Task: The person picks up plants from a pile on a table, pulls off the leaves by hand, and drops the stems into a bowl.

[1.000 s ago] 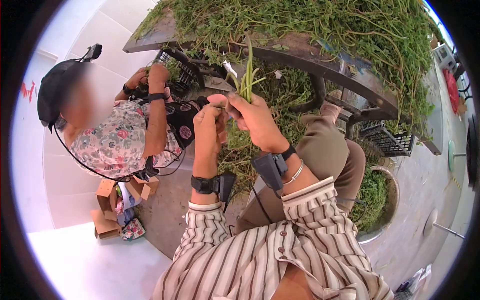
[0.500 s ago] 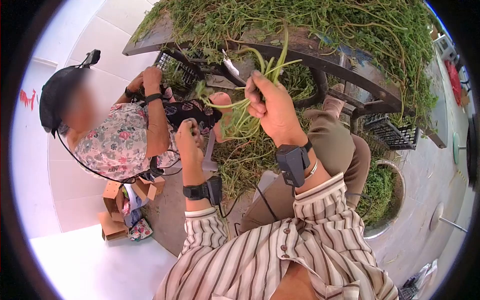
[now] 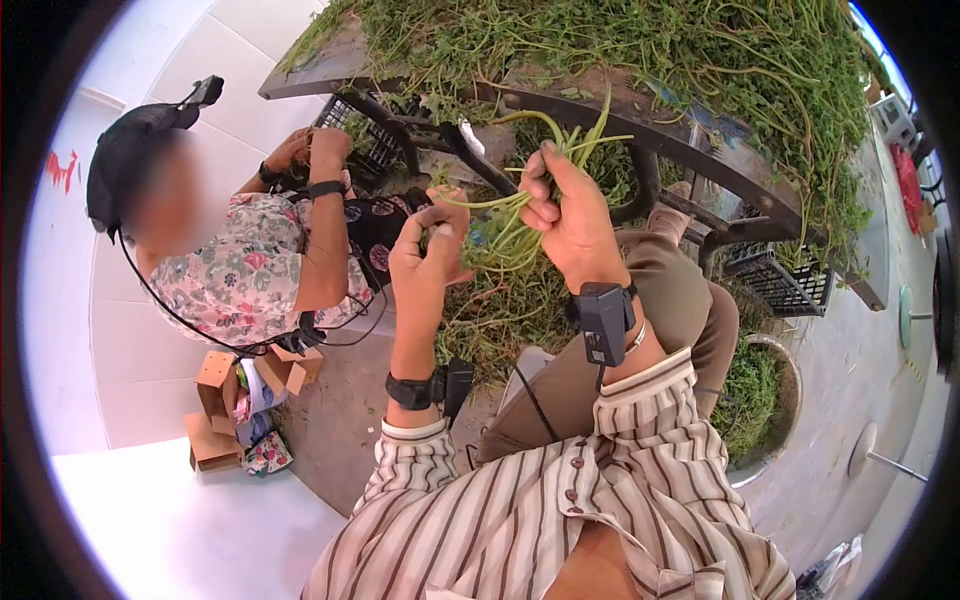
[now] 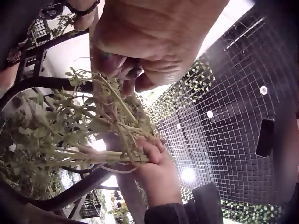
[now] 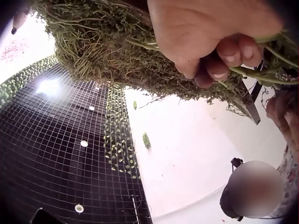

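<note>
My right hand (image 3: 580, 225) grips a small bunch of green stems (image 3: 597, 135), their thick ends sticking up above the fist and thinner leafy parts hanging to its left. The right wrist view shows that hand (image 5: 205, 37) with fingers curled round the stems (image 5: 266, 77). To the left, my left hand (image 3: 418, 265) is raised with bent fingers and thumb close together, beside the bunch's leafy end. In the left wrist view, the left hand (image 4: 154, 37) is just above the leafy shoots (image 4: 110, 109); whether its fingertips pinch anything is unclear.
A table edge (image 3: 650, 125) with heaped greens (image 3: 700, 50) lies ahead. More greens cover the floor beneath it. At right are a black crate (image 3: 785, 280) and a round tub of greens (image 3: 745, 400). Another person (image 3: 240, 265) sits at left, near open cardboard boxes (image 3: 212, 440).
The hands parted from near contact, the right moving right with the stems and the left dropping away. Since half a second ago, the left hand has risen back towards the bunch's leafy end.
</note>
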Demonstrator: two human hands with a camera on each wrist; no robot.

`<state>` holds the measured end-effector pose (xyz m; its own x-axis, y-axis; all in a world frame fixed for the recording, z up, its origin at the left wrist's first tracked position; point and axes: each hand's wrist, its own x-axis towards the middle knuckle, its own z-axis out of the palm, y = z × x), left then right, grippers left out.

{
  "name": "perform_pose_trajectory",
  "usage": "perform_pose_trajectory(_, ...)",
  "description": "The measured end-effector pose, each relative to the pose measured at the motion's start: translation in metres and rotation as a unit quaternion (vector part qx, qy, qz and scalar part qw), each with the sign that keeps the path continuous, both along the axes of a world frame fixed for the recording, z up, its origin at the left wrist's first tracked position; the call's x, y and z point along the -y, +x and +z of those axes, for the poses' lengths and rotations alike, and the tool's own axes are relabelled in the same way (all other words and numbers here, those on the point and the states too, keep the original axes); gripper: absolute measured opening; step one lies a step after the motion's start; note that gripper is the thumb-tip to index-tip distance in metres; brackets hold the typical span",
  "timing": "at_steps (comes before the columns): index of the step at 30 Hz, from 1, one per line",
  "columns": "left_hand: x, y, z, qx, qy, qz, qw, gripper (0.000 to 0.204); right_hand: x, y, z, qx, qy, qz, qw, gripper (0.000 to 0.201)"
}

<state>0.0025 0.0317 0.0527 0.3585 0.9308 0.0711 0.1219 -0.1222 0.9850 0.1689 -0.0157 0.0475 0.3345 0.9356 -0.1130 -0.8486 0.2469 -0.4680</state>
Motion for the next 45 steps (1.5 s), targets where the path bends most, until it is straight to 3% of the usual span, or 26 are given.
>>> perform_pose_trajectory(4, 0.001, 0.002, 0.002, -0.013, -0.002, 0.007, 1.0, 0.025, 0.001, 0.0, 0.003, 0.014, -0.005, 0.002, 1.0, 0.02)
perform_pose_trajectory(6, -0.015, -0.001, -0.014, -0.094, 0.201, 0.023, 0.975, 0.028, 0.002, 0.0, 0.003, 0.012, -0.003, 0.006, 1.0, 0.02)
perform_pose_trajectory(9, -0.025, 0.002, -0.025, -0.102, 0.229, -0.013, 0.968, 0.029, 0.002, 0.0, 0.005, 0.012, -0.001, 0.012, 1.0, 0.021)
perform_pose_trajectory(16, -0.027, -0.002, -0.027, -0.172, 0.223, -0.034, 0.959, 0.022, 0.003, 0.002, 0.005, 0.005, 0.006, 0.01, 1.0, 0.022)
perform_pose_trajectory(18, -0.023, -0.005, -0.023, -0.238, 0.186, -0.034, 0.953, 0.018, 0.002, 0.002, 0.005, 0.007, 0.003, 0.006, 1.0, 0.022)
perform_pose_trajectory(22, -0.026, -0.016, -0.039, -0.23, 0.223, -0.035, 0.947, 0.016, 0.0, 0.002, 0.003, -0.001, 0.007, -0.002, 1.0, 0.023)
perform_pose_trajectory(27, -0.016, -0.018, -0.035, -0.21, 0.153, -0.081, 0.962, 0.014, 0.001, 0.001, 0.004, 0.006, -0.003, -0.008, 1.0, 0.022)
perform_pose_trajectory(30, -0.017, -0.021, -0.041, -0.234, 0.176, -0.1, 0.951, 0.014, 0.003, 0.001, 0.007, 0.014, -0.005, -0.012, 1.0, 0.021)
perform_pose_trajectory(34, -0.015, -0.022, -0.046, -0.218, 0.134, -0.084, 0.963, 0.014, 0.002, 0.0, 0.005, 0.017, -0.008, -0.015, 1.0, 0.021)
perform_pose_trajectory(40, -0.016, -0.021, -0.056, -0.2, 0.221, -0.081, 0.951, 0.013, 0.004, -0.004, 0.006, 0.036, -0.016, -0.014, 0.999, 0.021)
perform_pose_trajectory(42, -0.012, -0.016, -0.048, -0.167, 0.001, -0.001, 0.986, 0.013, 0.005, -0.005, 0.007, 0.038, -0.017, -0.016, 0.999, 0.022)
perform_pose_trajectory(43, -0.013, -0.016, -0.049, -0.167, 0.001, -0.001, 0.986, 0.013, 0.005, -0.005, 0.008, 0.041, -0.017, -0.017, 0.999, 0.022)
perform_pose_trajectory(45, -0.017, -0.019, -0.054, -0.097, -0.108, -0.01, 0.989, 0.013, 0.004, -0.002, 0.006, 0.035, -0.014, -0.028, 0.999, 0.022)
